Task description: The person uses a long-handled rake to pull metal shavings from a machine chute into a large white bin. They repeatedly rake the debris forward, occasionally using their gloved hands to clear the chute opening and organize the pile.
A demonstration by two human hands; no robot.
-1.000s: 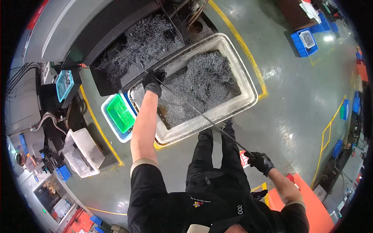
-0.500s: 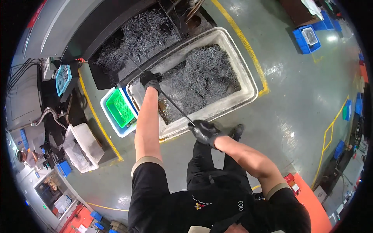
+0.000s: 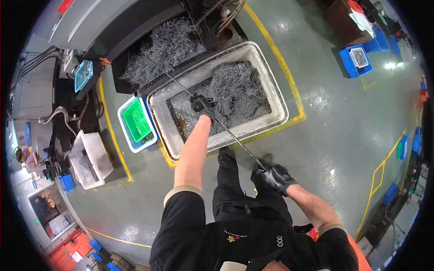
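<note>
Item: long metal rod (image 3: pixel 217 121), gripped in both my gloved hands. My left hand (image 3: pixel 202 105) is clenched round its middle, over the white bin (image 3: pixel 276 97) of tangled metal shavings (image 3: pixel 237 88). My right hand (image 3: pixel 271 175) is clenched on the near end, by my hip. The far tip lies in the shavings heaped in the machine's dark tray (image 3: pixel 135 58), beyond the bin's far-left corner.

Step, as I judge it: raking shavings from tray to bin. Next calls for a steady draw toward the bin.

Adjacent: green basket (image 3: pixel 138 121), at the bin's left edge.

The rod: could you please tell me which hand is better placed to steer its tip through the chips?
Probably left: the left hand grips the rod mid-length over the bin; the right hand holds its rear end.
</note>
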